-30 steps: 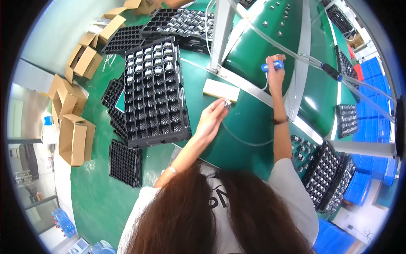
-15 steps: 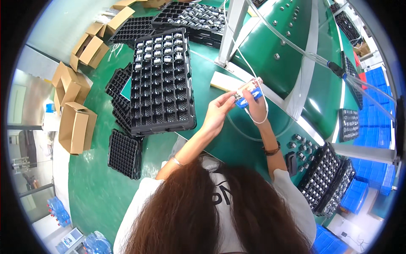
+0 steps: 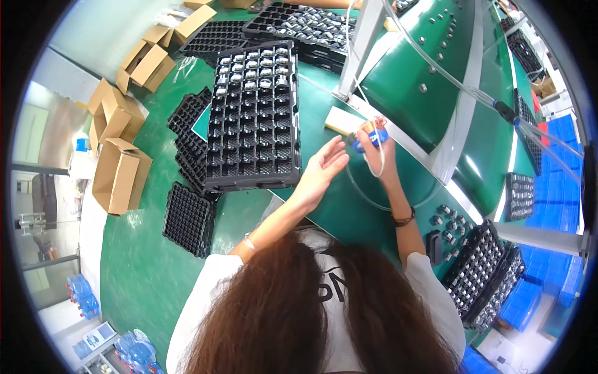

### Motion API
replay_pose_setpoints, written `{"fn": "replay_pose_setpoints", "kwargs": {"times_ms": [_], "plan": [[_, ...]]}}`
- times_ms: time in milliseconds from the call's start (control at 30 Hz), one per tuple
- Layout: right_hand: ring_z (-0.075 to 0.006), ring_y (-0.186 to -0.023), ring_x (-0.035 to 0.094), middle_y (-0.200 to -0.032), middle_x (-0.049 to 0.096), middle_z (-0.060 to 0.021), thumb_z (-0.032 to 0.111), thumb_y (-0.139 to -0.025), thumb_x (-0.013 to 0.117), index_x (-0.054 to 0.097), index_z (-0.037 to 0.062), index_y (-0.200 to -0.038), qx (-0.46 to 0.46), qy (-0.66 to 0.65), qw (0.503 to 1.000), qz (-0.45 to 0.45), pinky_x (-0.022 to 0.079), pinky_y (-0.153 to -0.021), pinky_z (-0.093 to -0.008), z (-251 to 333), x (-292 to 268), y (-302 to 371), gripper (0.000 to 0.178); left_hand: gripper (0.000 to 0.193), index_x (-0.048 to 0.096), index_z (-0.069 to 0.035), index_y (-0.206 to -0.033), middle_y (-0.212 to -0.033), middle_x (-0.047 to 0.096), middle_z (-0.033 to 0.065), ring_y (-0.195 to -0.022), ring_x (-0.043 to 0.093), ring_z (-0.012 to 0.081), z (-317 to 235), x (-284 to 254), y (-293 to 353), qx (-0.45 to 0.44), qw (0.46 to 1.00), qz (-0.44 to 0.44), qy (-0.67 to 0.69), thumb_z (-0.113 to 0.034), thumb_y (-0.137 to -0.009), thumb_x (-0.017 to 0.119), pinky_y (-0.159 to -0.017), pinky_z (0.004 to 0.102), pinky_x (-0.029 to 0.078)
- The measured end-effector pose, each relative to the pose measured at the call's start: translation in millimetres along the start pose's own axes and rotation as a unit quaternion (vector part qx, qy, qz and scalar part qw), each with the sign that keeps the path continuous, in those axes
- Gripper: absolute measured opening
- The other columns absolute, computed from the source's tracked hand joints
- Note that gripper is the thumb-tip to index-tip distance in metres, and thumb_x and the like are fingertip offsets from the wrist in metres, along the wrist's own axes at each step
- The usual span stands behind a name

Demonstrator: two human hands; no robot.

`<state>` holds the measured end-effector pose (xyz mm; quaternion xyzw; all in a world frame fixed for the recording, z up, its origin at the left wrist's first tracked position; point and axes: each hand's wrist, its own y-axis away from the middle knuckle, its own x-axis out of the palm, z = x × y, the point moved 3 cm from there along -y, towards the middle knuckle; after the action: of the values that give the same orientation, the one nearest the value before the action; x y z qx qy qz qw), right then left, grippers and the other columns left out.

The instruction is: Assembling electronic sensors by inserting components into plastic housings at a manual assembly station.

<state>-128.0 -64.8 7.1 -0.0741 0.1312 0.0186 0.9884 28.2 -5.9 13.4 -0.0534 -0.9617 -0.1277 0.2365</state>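
Viewed from above, around a white block [image 3: 341, 118] on a green worktable [image 3: 327, 206]. Just right of and below the block: blue handheld tool [image 3: 377, 137], wrapped in the fingers of the right hand [image 3: 385, 153], with a white tube [image 3: 377, 176] looping below. Below the block: left hand [image 3: 322, 174], with thumb and fingers parted, nothing visible between — near the tool but apart from it. Left of the block: large black tray [image 3: 249, 185], with metal parts [image 3: 251, 65] in the upper pockets.

Best to steady the tool, keep left fingertips clear of its end, and leave slack in the tube.

Hard to make out: tool's left end, blurred — cannot tell whether gripping a part. Hidden behind hair [image 3: 268, 305]: much of the torso. Cut off above the block: another person's arm [image 3: 327, 3].
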Motion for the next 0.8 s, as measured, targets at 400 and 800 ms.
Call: {"fn": "replay_pose_setpoints", "kwargs": {"times_ms": [400, 800], "plan": [[-0.0265, -0.069, 0.061, -0.079, 0.062, -0.0142, 0.026, -0.072, 0.077, 0.053, 0.0025, -0.100, -0.073, 0.203, 0.974, -0.065, 0.046, -0.062, -0.0327, 3, 14, -24, 0.044, 0.026, 0.063, -0.006, -0.101, -0.095, 0.059, 0.0110, -0.092, 0.057, 0.0277, -152, -121, -90, 0.301, 0.613, -0.083, -0.726, -0.017, -0.078, 0.067, -0.083, 0.0350, 0.044], [-0.0064, -0.060, 0.031, -0.074, 0.035, 0.0025, 0.018, -0.068, 0.079, 0.048, 0.0081, -0.099, 0.014, 0.115, 0.993, -0.013, 0.028, -0.053, -0.0214, -6, -36, 12, 0.046, 0.012, 0.065, -0.004, -0.094, -0.088, 0.064, 0.0068, -0.080, 0.060, 0.0151, -163, -134, -108, 0.320, 0.702, -0.012, -0.637, -0.011, -0.085, 0.061, -0.074, 0.0257, 0.046]]}}
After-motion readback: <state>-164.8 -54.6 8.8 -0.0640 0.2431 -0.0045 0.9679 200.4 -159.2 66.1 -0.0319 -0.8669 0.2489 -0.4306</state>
